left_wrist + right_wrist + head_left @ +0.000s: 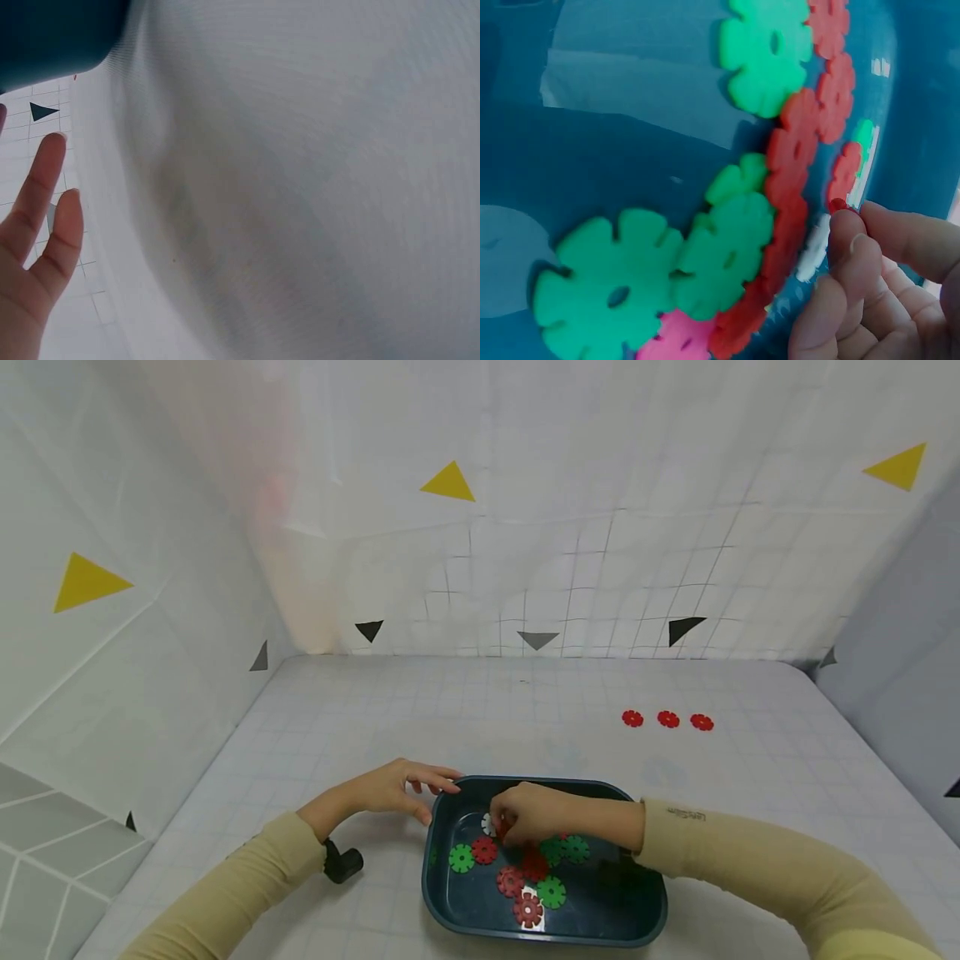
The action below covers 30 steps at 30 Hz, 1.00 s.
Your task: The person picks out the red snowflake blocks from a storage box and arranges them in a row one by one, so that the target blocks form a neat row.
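red snowflake disc [838,203] pinched inside a dark blue tub [600,910]

the right hand [528,810] reaches down into the tub, thumb and fingertip closed on the edge of that disc; most of the piece is hidden behind the fingers. the left hand [397,787] is loosely open, holding nothing, its fingers spread by the tub's left rim; whether a fingertip touches the rim, i cannot tell. around the pinch lie more flower-shaped plastic pieces: green discs [551,892], loose red discs [527,910], a white disc [487,824] and, partly covered, a pink disc [676,337]. three red counter discs [668,719] sit in a row on the counter [375,710], well apart from the tub.

what could go wrong: the hold looks slight, only on an edge, so the disc may slip and drop among the others. because several discs overlap, a neighbour could be nudged or dragged along. with no firm grip on the tub, a knock from the right forearm could shift it.

small dark print [686,814] marks the right sleeve [750,843], too small to read; i can make out no brand or label elsewhere.
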Tool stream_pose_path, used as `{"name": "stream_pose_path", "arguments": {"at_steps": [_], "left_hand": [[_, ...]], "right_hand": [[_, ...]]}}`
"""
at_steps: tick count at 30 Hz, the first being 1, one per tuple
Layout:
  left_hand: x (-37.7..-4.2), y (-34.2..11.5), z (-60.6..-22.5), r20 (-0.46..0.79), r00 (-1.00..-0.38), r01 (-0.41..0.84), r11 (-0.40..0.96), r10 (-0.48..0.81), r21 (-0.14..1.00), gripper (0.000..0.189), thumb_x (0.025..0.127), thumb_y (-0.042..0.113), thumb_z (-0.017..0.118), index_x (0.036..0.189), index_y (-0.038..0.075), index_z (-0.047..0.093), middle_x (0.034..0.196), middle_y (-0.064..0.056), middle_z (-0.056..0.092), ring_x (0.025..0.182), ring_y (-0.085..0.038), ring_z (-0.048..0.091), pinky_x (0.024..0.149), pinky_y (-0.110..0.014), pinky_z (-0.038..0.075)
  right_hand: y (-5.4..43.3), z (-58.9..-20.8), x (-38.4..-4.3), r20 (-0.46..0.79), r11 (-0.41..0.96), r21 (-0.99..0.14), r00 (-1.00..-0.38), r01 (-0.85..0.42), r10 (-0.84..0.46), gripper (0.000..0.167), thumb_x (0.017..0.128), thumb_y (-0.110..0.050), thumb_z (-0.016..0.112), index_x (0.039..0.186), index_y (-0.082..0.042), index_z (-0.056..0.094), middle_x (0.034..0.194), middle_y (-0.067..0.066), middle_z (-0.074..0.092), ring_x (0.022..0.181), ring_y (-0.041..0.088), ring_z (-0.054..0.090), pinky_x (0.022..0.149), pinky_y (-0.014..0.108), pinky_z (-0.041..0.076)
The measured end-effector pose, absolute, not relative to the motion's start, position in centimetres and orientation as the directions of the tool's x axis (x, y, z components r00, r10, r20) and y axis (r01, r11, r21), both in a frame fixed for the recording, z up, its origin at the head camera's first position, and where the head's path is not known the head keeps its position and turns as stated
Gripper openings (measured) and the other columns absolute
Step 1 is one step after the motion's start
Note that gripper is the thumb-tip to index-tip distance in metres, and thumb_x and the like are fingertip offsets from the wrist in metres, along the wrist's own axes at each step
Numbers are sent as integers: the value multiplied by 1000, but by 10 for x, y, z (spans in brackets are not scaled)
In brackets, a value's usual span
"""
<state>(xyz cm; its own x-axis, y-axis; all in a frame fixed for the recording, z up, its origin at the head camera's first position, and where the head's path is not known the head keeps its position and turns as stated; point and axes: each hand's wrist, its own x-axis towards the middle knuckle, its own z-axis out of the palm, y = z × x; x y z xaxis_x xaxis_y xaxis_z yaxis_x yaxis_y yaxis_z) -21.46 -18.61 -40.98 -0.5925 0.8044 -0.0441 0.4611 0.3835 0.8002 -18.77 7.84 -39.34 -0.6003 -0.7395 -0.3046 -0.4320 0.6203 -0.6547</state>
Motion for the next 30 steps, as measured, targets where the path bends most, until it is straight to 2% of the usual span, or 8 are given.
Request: {"name": "stream_pose_path", "arguments": {"at_steps": [4, 7, 14, 20, 24, 30], "left_hand": [[-215, -186, -411, -47, -595, 461, 389, 802, 797, 54, 76, 31, 71, 125, 13, 58, 139, -6, 45, 101, -15, 51, 81, -42, 40], [-216, -186, -412, -50, -598, 461, 394, 800, 795, 53, 76, 29, 72, 125, 14, 58, 139, -5, 45, 101, -15, 52, 82, -43, 40], [-216, -186, -411, -50, -598, 464, 396, 800, 792, 53, 76, 29, 72, 125, 13, 58, 138, -6, 46, 100, -14, 52, 81, -42, 40], [-216, -186, -412, -59, -607, 453, 406, 793, 794, 52, 76, 28, 72, 124, 13, 59, 138, -6, 46, 100, -14, 51, 81, -42, 40], [-216, -185, -412, -66, -612, 442, 410, 788, 798, 53, 76, 28, 72, 124, 12, 59, 138, -5, 47, 101, -15, 51, 81, -41, 40], [-216, -185, -412, -68, -614, 439, 412, 786, 799, 52, 76, 28, 72, 124, 12, 59, 138, -5, 46, 101, -15, 51, 82, -42, 41]], "right_hand": [[84, -388, -189, -301, 610, -683, -607, -401, -736, 19, 81, -6, 66, 100, -8, 64, 61, -1, 53, 48, 13, 51, 50, 23, 44], [89, -381, -191, -285, 605, -686, -615, -405, -735, 24, 82, -8, 66, 105, -7, 63, 59, -1, 51, 47, 12, 49, 51, 23, 44], [98, -363, -195, -260, 592, -712, -643, -377, -721, 28, 83, -8, 65, 110, -3, 59, 63, 5, 56, 49, 15, 51, 53, 24, 47], [107, -345, -201, -243, 609, -706, -683, -362, -688, 31, 84, -9, 64, 114, -8, 58, 72, 2, 60, 54, 17, 56, 57, 28, 50], [113, -334, -205, -237, 620, -708, -712, -339, -661, 33, 84, -8, 63, 117, -10, 57, 75, 2, 59, 57, 24, 58, 60, 33, 51], [126, -319, -218, -211, 622, -723, -761, -301, -614, 37, 84, -12, 64, 120, -11, 55, 81, 5, 62, 60, 21, 58, 63, 34, 52]]}}
